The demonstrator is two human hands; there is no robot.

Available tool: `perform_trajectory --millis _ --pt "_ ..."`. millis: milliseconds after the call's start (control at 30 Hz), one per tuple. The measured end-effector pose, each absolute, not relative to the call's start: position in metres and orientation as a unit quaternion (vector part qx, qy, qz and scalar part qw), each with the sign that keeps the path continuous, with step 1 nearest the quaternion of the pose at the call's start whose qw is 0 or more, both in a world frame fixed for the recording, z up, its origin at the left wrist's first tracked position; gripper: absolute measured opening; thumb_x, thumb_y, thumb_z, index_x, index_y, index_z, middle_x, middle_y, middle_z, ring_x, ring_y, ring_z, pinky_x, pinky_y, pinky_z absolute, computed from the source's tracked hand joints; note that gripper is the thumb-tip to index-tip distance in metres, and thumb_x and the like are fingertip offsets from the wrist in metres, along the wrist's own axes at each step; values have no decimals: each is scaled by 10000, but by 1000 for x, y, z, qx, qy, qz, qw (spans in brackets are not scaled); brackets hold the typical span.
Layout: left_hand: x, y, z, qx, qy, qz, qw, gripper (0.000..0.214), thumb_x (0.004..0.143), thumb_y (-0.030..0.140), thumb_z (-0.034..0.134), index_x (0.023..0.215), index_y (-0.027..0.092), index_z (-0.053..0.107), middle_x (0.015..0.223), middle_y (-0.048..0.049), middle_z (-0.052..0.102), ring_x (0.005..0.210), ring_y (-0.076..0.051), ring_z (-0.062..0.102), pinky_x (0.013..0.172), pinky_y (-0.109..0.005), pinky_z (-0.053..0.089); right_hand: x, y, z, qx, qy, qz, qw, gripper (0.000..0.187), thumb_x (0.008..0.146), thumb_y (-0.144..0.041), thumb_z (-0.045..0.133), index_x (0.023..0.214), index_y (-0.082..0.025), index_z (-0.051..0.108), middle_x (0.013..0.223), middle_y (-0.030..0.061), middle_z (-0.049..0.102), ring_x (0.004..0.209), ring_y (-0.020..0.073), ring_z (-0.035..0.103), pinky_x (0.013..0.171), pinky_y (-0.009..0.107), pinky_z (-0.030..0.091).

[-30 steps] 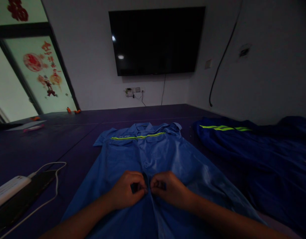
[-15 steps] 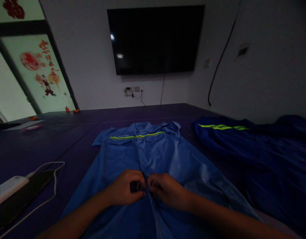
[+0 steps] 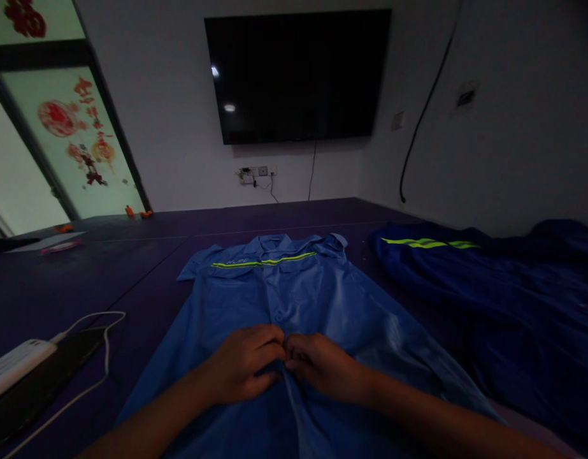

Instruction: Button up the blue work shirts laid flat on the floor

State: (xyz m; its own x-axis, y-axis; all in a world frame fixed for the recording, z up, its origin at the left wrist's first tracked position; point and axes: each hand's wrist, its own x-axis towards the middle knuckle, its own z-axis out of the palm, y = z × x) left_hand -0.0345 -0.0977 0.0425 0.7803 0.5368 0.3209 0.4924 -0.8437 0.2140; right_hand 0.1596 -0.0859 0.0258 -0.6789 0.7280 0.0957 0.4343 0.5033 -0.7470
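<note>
A blue short-sleeved work shirt (image 3: 317,296) lies spread front side up, its collar pointing away from me and a yellow-green stripe across its chest. My left hand (image 3: 248,363) is closed at the shirt's front opening, fingertips pinching the placket edge. Right beside it, my right hand (image 3: 322,366) has curled fingers gripping the other side of the placket. The two hands' fingertips meet just below a visible button (image 3: 278,316). Whatever button or hole lies between the fingers is hidden.
Darker blue clothing (image 3: 508,299) with a yellow-green stripe lies heaped at the right. At the left are a white power bank (image 3: 19,363), a dark phone-like slab (image 3: 50,376) and a white cable (image 3: 106,357). A television (image 3: 298,76) hangs on the wall ahead.
My left hand has turned over and its fingers have closed in toward the right hand at the placket. The right hand has barely moved, and the shirt lies the same.
</note>
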Motion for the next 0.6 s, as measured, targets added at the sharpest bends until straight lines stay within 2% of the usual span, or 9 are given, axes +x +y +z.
perform_trajectory --millis 200,600 --pt "-33 -99 39 954 238 181 8 142 710 119 509 840 170 487 895 -32 548 813 -140 500 659 -226 382 160 -84 22 -344 -846 354 201 43 755 -142 490 762 -162 527 629 -22 562 559 89 491 518 183 344" --pt "-34 -98 36 958 240 156 -21 122 710 124 477 820 173 459 830 -20 547 756 -135 490 611 -236 359 159 -85 27 -343 -847 355 198 35 742 -138 515 752 -161 538 627 -25 563 558 85 491 520 181 346"
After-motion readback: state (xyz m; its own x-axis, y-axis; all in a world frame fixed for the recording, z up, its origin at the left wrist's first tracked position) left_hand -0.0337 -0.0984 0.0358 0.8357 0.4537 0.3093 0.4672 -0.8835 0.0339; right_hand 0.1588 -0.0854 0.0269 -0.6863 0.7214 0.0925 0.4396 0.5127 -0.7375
